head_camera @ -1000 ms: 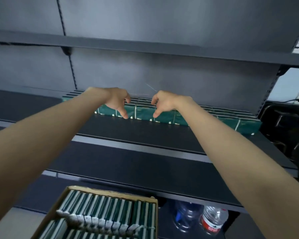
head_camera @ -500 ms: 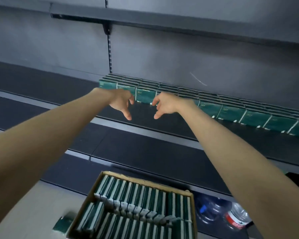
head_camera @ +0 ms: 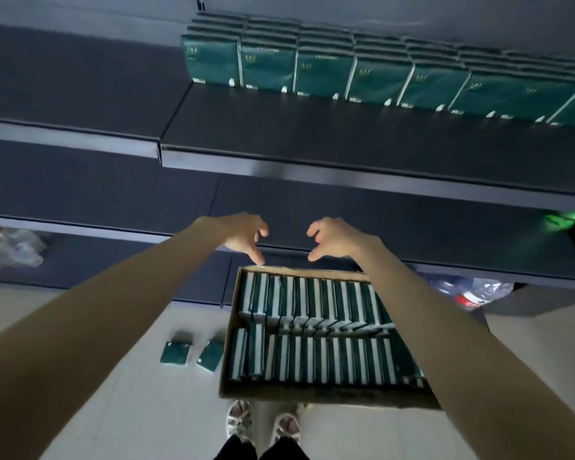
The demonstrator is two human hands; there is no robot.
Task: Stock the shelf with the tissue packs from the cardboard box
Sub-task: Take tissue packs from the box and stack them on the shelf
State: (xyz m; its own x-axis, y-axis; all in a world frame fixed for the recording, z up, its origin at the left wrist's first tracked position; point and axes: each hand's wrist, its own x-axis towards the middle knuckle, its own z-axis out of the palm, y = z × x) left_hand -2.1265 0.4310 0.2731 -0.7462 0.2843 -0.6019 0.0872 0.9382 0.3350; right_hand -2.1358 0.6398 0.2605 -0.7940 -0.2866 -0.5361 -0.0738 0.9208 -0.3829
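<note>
Cardboard forms the open box (head_camera: 312, 399) that stands on the pale floor just ahead of the shoes (head_camera: 239, 423). It is filled with green-and-white tissue packs (head_camera: 312, 360) set on edge in two rows. Each row runs left to right, and each pack's long side points away from the wearer. A loose pack (head_camera: 176, 353) and a second loose pack (head_camera: 210, 355) are seen flat on the floor just left of the box.

Above the far rim the left hand (head_camera: 243, 237) and the right hand (head_camera: 332, 239) are held empty, fingers loosely curled, thumb and forefinger parted, nothing pinched. The far row lies below the fingertips and slightly nearer, so a downward, slightly drawn-back reach is judged to be needed. Neither hand is clearly closer, though the left forefinger is placed just over the rim's far left corner.

Farther off, stocked packs (head_camera: 322, 74) are lined upright toward the back of the dark shelf (head_camera: 312, 137).
</note>
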